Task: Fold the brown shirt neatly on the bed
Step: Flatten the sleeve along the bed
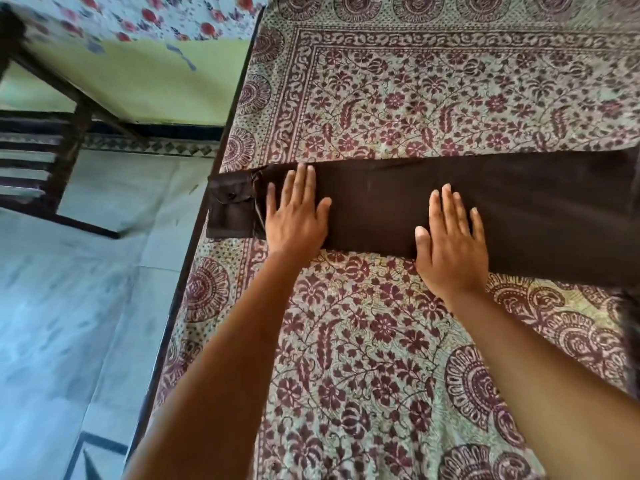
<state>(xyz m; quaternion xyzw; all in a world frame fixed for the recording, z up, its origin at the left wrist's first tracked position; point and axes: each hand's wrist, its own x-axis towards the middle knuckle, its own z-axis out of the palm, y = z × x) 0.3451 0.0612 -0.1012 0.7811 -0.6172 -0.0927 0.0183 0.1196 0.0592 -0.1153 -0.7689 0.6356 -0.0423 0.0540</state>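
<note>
The brown shirt (519, 213) lies on the bed as a long, narrow folded band that runs from the bed's left edge to the right side of the view. Its left end, a small folded piece (230, 209), hangs slightly over the bed edge. My left hand (296, 216) lies flat on the band near that left end, fingers straight and pointing away from me. My right hand (450, 244) presses flat on the middle of the band, fingers straight too. The band's right end runs out of view.
The bed carries a maroon and cream floral cover (381, 341) with a dark edge (194, 258) on its left. Beyond that edge is pale tiled floor (69, 306). A dark wooden chair (41, 150) stands at the far left, beside a table under a flowered cloth (138, 15).
</note>
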